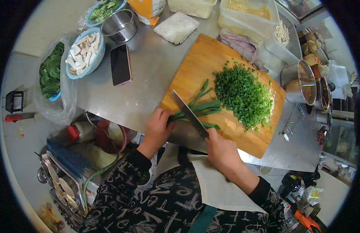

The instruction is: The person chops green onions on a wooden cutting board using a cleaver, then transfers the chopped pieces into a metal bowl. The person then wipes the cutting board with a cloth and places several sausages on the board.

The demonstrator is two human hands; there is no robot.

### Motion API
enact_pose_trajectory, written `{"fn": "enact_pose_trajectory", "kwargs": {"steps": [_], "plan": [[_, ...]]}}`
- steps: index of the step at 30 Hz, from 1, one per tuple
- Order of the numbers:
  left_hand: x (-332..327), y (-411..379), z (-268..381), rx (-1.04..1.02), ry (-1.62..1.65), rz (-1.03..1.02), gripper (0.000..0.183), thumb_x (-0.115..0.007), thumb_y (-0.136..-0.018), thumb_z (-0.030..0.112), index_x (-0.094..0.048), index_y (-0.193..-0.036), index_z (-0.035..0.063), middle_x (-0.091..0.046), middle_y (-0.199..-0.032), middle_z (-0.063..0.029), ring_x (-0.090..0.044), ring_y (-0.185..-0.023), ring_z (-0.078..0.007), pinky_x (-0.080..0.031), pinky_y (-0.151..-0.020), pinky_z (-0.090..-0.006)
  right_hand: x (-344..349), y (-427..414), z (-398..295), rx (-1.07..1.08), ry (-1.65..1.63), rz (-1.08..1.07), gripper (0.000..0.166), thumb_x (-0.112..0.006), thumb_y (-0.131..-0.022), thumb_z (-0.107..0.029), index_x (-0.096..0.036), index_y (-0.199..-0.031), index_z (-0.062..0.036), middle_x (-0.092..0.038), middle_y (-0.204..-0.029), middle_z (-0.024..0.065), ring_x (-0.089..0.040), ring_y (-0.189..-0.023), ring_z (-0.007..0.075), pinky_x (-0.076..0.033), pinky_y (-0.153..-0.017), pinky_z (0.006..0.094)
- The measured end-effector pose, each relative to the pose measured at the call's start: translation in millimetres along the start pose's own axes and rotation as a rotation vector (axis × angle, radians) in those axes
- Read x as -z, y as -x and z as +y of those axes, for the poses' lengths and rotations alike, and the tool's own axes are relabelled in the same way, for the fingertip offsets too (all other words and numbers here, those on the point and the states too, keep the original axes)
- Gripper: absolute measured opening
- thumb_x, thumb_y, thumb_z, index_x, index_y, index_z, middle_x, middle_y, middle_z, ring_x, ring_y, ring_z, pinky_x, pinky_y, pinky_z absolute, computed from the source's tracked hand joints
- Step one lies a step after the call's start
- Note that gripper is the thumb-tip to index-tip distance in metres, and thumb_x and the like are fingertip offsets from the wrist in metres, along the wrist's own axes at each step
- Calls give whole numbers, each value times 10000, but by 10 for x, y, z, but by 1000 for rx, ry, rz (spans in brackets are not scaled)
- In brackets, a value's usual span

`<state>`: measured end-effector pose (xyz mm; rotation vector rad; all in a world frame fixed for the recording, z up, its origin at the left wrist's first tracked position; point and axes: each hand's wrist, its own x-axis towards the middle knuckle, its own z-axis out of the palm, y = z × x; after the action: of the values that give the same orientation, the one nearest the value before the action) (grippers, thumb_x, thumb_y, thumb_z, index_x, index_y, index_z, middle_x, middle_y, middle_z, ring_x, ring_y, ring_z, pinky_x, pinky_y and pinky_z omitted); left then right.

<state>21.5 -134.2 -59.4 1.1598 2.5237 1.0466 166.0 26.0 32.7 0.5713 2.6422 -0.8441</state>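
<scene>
My left hand [158, 128] grips a bunch of scallion greens [207, 108] near the front left edge of the wooden cutting board [194, 67]. In my right hand [222, 150] is the handle of a kitchen knife [189, 113]. Its broad blade lies across the greens, just right of my left fingers; whether the edge touches the board is hidden. A thin loose piece of scallion [201, 92] lies behind the blade. To the right on the board spreads a large heap of chopped scallions [241, 94], dark green at left, paler at right.
A smartphone [121, 65] rests on the steel table [133, 99]. Behind it are a steel pot [119, 26] and a basket of sliced mushrooms [85, 54]. A crumpled towel [241, 46] touches the board's back edge. At right stand a metal pot [299, 81] and a wire rack [293, 118].
</scene>
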Motion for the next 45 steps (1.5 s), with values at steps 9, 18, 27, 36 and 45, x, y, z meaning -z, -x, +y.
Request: {"fn": "enact_pose_trajectory", "kwargs": {"steps": [9,18,27,36,45], "plan": [[-89,72,49,123,69,-148,136,-579,-737,57,-569,-871,34,-547,-876,-144,-549,-799,-356,-467,-673,-400,-213,-148,9,66,251,92,164,-492,-775,-51,-392,-904,-64,-561,-681,96,-617,-545,267,-503,-455,373],[721,-355,-20,515,320,86,131,-615,-791,99,-595,-887,12,-580,-776,-6,-505,-682,-66,-418,-622,-218,-143,-150,158,33,33,66,134,-473,-820,-113,-418,-929,-59,-595,-699,175,-595,-575,359,-488,-499,447],[-60,-1478,459,-222,-184,-32,169,-605,-777,157,-558,-858,17,-572,-855,-150,-550,-833,-333,-448,-702,-389,373,216,419,-201,-264,311,250,-541,-838,-92,-405,-1030,-5,-607,-713,198,-585,-652,389,-439,-540,427],[-320,-1095,234,172,172,-300,364,-639,-727,181,-545,-1036,14,-564,-973,-164,-539,-911,-340,-437,-787,-403,239,294,743,-195,-296,443,223,-560,-828,-125,-431,-996,-57,-560,-604,190,-553,-551,396,-415,-484,485],[-392,-692,620,-254,-191,-178,841,-746,-624,329,-345,-1286,1,-424,-1229,-178,-404,-1148,-346,-331,-968,-411,314,116,767,-248,-280,343,208,-531,-850,-165,-410,-991,-73,-557,-604,200,-547,-551,408,-407,-484,503]]}}
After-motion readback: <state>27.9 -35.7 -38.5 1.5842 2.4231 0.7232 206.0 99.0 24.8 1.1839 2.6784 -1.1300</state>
